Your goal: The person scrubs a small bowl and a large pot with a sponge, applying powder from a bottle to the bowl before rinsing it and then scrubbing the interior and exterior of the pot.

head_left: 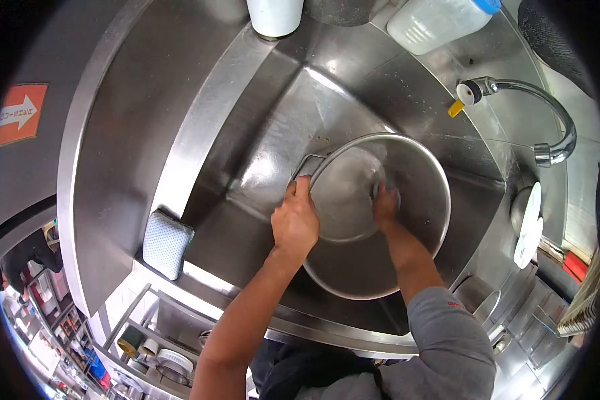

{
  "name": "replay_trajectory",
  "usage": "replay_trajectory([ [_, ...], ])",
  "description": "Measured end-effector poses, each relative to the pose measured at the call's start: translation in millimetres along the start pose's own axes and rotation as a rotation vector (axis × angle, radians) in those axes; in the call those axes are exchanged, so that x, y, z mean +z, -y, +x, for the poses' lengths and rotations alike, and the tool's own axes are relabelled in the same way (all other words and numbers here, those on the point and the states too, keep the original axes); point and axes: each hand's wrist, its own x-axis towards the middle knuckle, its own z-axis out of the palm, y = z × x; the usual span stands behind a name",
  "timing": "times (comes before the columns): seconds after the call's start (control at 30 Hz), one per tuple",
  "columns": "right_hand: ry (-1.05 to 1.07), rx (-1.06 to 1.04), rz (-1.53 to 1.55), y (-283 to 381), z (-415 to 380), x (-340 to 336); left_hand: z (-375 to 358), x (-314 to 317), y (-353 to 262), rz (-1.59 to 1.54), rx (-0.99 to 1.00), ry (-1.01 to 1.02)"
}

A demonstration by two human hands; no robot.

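Note:
A large stainless steel pot (420, 193) lies tilted in the metal sink (273, 127), its mouth facing me. On the pot's left side, my left hand (296, 220) is closed round the rim beside the wire-like side handle (305, 162). My right hand (385, 205) reaches inside the pot, close to its bottom, with the fingers curled. Something small and greyish shows at those fingers, but blur hides what it is. Inside, the pot's bottom looks wet and shiny.
A mesh-covered sponge (167, 244) rests on the sink's left ledge. The curved tap (563, 120) stands at the right. A white container (275, 17) and a translucent blue-lidded one (440, 25) stand along the back. White plates (529, 223) lean at the right edge.

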Motion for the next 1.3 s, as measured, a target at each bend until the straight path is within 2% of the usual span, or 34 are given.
replay_trajectory([
  [0.07, 0.107, -0.021, -0.105, -22, -50, 19, -2, 1, -3, -0.001, 0.004, 0.002],
  [0.1, 0.217, -0.325, -0.503, -44, -62, 43, -2, 0, -4, 0.001, 0.006, 0.021],
  [0.17, 0.378, -0.518, -0.563, -19, -88, 61, -1, 1, -6, 0.008, 0.012, 0.041],
  [0.23, 0.413, -0.524, -0.535, 5, -62, 69, -2, 3, -4, 0.031, 0.027, 0.02],
  [0.3, 0.12, -0.505, -0.176, 4, -9, 67, -7, 2, -3, 0.013, 0.007, 0.037],
  [0.33, -0.002, -0.55, -0.427, -14, 41, 77, -3, 1, -4, -0.009, 0.017, 0.023],
  [0.4, -0.132, -0.598, -0.673, -59, 86, 109, -1, 1, -5, -0.005, 0.015, 0.021],
  [0.43, -0.062, -0.619, -0.722, -38, 52, 67, -2, 0, -4, 0.001, 0.012, 0.03],
  [0.47, -0.029, -0.67, -0.676, -31, 14, 53, -3, 0, -3, 0.002, 0.014, 0.03],
  [0.53, 0.041, -0.812, -0.414, -33, -44, 71, -2, 2, -3, 0.004, 0.03, 0.021],
  [0.6, 0.341, -0.728, -0.359, 8, -68, 78, -2, 2, -5, -0.001, 0.028, 0.028],
  [0.63, 0.295, -0.632, -0.16, 40, -73, 63, -1, 2, -5, 0.007, 0.019, 0.036],
  [0.7, 0.258, -0.481, 0.084, 68, -31, 63, -2, 2, -4, 0.017, 0.012, 0.026],
  [0.8, 0.089, -0.552, 0.204, 80, 36, 23, -1, 4, -5, 0.013, 0.03, -0.006],
  [0.83, 0.158, -0.653, -0.421, 71, 45, 2, -1, 3, -5, 0.001, 0.052, -0.027],
  [0.87, 0.132, -0.761, -0.726, 56, 38, -11, -3, 2, -4, 0.001, 0.05, -0.021],
  [0.93, 0.255, -0.793, -1.45, 18, 12, -26, -1, 1, -6, -0.023, 0.037, 0.0],
  [1.0, 0.506, -0.371, -1.088, 1, -34, -23, -2, 5, -5, -0.04, 0.048, -0.001],
  [1.07, 0.538, -0.352, -1.004, -27, -73, 27, -3, 7, -6, -0.051, 0.056, -0.001],
  [1.1, 0.663, -0.479, -1.155, -44, -79, 77, -2, 7, -7, -0.042, 0.055, 0.022],
  [1.13, 0.646, -0.501, -0.681, -15, -81, 81, -3, 8, -8, -0.032, 0.054, 0.049],
  [1.17, 0.709, -0.507, -0.097, 16, -84, 83, -4, 8, -8, -0.032, 0.059, 0.049],
  [1.2, 0.798, -0.559, 0.334, 48, -87, 85, -3, 8, -7, -0.028, 0.074, 0.04],
  [1.27, 0.702, -0.315, 0.753, 53, -7, 133, -2, 4, -4, -0.016, 0.084, 0.035],
  [1.3, 0.522, -0.097, 1.007, 77, 15, 126, 3, -2, -3, 0.0, 0.086, 0.052],
])
